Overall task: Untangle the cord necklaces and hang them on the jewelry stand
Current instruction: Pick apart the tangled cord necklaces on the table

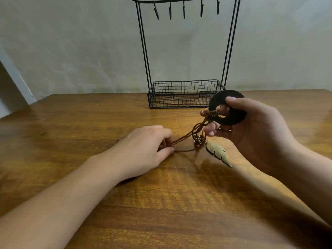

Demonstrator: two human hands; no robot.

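Observation:
My right hand [255,126] holds a black ring pendant [231,121] above the table, thumb over its rim and a finger through its hole. Brown cords [188,136] run tangled from the ring down to the left, where my left hand [149,150] pinches them against the wooden table [89,132]. A tan leaf pendant [218,153] hangs from the knot of cords and small metal links below my right hand, its tip near the table. The black wire jewelry stand [185,94] stands behind, its hooks [183,9] bare at the top.
The stand has a wire basket base at the table's back edge, against a pale wall [80,51]. Bare tabletop stretches to the left and in front of my arms.

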